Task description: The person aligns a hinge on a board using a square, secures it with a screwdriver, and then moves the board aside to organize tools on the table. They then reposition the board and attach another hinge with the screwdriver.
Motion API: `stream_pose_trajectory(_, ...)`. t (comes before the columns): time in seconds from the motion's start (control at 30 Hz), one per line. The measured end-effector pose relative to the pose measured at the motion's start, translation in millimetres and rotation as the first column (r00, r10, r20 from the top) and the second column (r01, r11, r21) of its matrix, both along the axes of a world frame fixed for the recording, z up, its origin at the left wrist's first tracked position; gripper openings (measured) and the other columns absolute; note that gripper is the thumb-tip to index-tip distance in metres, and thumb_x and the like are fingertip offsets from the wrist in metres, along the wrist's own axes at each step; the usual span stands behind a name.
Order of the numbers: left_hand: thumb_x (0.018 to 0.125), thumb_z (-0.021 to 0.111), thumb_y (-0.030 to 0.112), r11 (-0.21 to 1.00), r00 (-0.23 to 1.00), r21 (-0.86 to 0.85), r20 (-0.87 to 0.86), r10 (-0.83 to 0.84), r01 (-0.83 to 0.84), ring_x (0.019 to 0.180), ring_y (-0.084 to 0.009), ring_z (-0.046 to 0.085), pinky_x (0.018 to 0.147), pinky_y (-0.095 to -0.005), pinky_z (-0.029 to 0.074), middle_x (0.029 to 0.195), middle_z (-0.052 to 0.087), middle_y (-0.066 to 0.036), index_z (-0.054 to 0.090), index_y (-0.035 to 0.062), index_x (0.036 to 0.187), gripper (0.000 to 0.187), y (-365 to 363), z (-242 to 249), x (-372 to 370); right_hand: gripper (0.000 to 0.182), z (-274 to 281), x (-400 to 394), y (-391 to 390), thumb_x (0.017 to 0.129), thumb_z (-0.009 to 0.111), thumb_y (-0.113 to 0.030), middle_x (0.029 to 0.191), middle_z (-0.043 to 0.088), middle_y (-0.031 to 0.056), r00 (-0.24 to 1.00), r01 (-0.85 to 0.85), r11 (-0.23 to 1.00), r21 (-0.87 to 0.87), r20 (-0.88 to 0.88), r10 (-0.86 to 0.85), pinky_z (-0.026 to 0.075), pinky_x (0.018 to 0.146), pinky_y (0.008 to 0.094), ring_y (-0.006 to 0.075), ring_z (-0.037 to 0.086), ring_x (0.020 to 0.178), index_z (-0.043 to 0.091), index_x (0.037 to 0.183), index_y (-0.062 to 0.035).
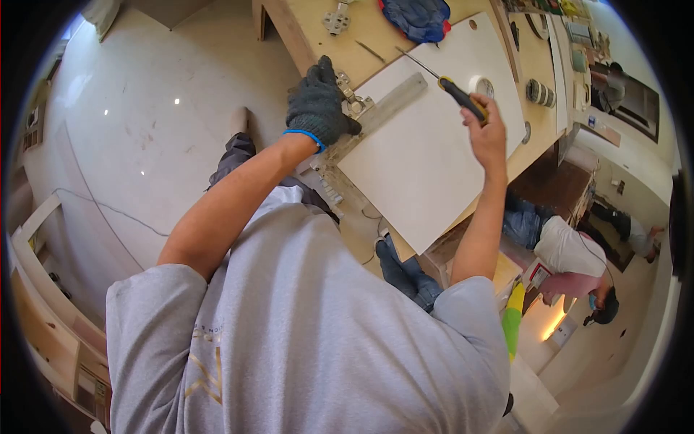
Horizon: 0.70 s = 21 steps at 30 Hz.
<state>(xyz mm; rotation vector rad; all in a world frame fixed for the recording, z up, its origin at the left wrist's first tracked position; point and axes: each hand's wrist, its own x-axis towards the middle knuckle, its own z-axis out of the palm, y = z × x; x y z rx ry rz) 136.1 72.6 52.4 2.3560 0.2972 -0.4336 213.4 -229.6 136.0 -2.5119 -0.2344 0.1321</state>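
Observation:
My left hand (318, 107), in a dark work glove with a blue cuff, lies at the edge of the workbench (300, 29). Its fingers stretch forward, the thumb is apart, and it touches a metal cabinet hinge (354, 100), partly hidden by the glove. A long grey strip (394, 101) runs from beside the hinge across a white panel (426, 155). My bare right hand (488, 137) is closed around the black-and-yellow handle of a screwdriver (463, 100). The screwdriver's shaft points up and left, above the panel, with its tip apart from the hinge.
Another hinge (336, 20) and a blue bag-like item (418, 16) lie at the bench's far end. Tape rolls (541, 93) stand to the right. A bent-over person (571, 249) is at the right, with more people beyond. A cable (112, 207) crosses the floor.

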Motion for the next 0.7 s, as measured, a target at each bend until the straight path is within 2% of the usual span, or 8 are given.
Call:
stream_pose_trajectory(0.1,0.056,0.094,0.045,1.0,1.0,0.02,-0.008,-0.017,0.017,0.137,-0.0413,0.045,0.11,-0.0478,0.041,0.151,0.038,-0.028,0.015,-0.0067,0.156,0.138,1.2,8.2,1.9,0.025,52.4,-1.5,24.8,0.095,0.068,-0.003,0.099,0.068,0.0076,0.997,0.073,0.971,0.226,0.017,-0.079,0.052,0.066,0.0237,0.0088,0.061,0.072,0.062,0.119,-0.0006)
stream_pose_trajectory(0.33,0.053,0.096,0.048,1.0,1.0,0.02,-0.002,-0.005,0.006,0.14,-0.0421,0.04,0.112,-0.0493,0.039,0.153,0.034,-0.028,0.013,-0.0059,0.157,0.143,0.1,2.6,0.1,0.04,89.0,-22.1,26.2,0.093,0.061,0.0,0.103,0.065,0.0095,0.947,-0.145,0.815,0.561,0.317,-0.049,0.052,0.089,0.0307,0.0143,0.06,0.098,0.05,0.131,0.0011)
stream_pose_trajectory(0.43,0.053,0.096,0.049,0.999,0.999,0.051,0.041,-0.013,0.011,0.14,-0.0419,0.04,0.111,-0.049,0.04,0.153,0.034,-0.028,0.012,-0.0064,0.156,0.144,-2.5,-8.7,1.7,0.038,80.3,-66.8,34.8,0.087,0.058,0.002,0.096,0.062,0.0071,0.999,-0.035,0.43,0.902,0.023,0.031,0.053,0.088,0.0357,0.0154,0.061,0.093,0.052,0.124,0.0)
stream_pose_trajectory(0.47,0.053,0.096,0.05,0.999,0.998,0.053,0.059,-0.014,0.011,0.141,-0.0421,0.039,0.112,-0.049,0.039,0.153,0.034,-0.028,0.012,-0.0064,0.156,0.144,-3.2,-12.5,1.9,0.035,70.8,-83.4,36.1,0.082,0.059,0.006,0.088,0.058,0.0057,0.987,-0.13,0.539,0.832,0.057,0.149,0.052,0.082,0.034,0.0158,0.06,0.086,0.055,0.115,-0.0034)
stream_pose_trajectory(0.5,0.052,0.096,0.049,0.998,0.998,0.056,0.06,-0.021,0.018,0.139,-0.0428,0.041,0.111,-0.0472,0.041,0.153,0.034,-0.03,0.012,-0.0075,0.156,0.145,-3.7,-9.8,2.5,0.032,60.4,-111.0,32.9,0.083,0.057,0.007,0.086,0.057,0.0038,0.978,-0.033,0.744,0.668,-0.131,0.16,0.05,0.074,0.0309,0.0145,0.058,0.078,0.058,0.112,-0.0051)
stream_pose_trajectory(0.53,0.052,0.097,0.049,0.998,0.998,0.061,0.059,-0.027,0.023,0.138,-0.0434,0.042,0.111,-0.0453,0.042,0.152,0.033,-0.031,0.013,-0.0086,0.155,0.145,-3.2,-4.7,3.5,0.029,55.2,-130.8,53.9,0.084,0.06,0.004,0.084,0.055,0.0039,0.971,-0.1,0.925,0.368,-0.168,0.172,0.048,0.069,0.0275,0.0142,0.056,0.075,0.06,0.112,-0.005)
stream_pose_trajectory(0.63,0.05,0.098,0.049,0.997,0.996,0.062,0.086,-0.04,0.034,0.136,-0.0443,0.044,0.109,-0.044,0.044,0.15,0.034,-0.033,0.013,-0.0106,0.153,0.147,-4.0,-6.4,0.5,0.059,-10.7,-197.9,100.6,0.08,0.084,-0.033,0.115,0.063,0.0104,0.974,-0.148,0.967,-0.206,-0.197,0.107,0.057,0.074,0.0395,0.0273,0.069,0.085,0.06,0.128,-0.0081)
stream_pose_trajectory(0.7,0.049,0.098,0.049,0.997,0.993,0.07,0.115,-0.038,0.03,0.135,-0.0445,0.045,0.108,-0.0445,0.045,0.149,0.035,-0.033,0.013,-0.0115,0.152,0.147,-4.3,-8.1,3.5,0.07,-31.4,-208.5,109.3,0.076,0.085,-0.039,0.133,0.055,0.0138,0.971,-0.11,0.951,-0.289,-0.237,0.04,0.058,0.079,0.0444,0.033,0.069,0.093,0.058,0.134,-0.0109)
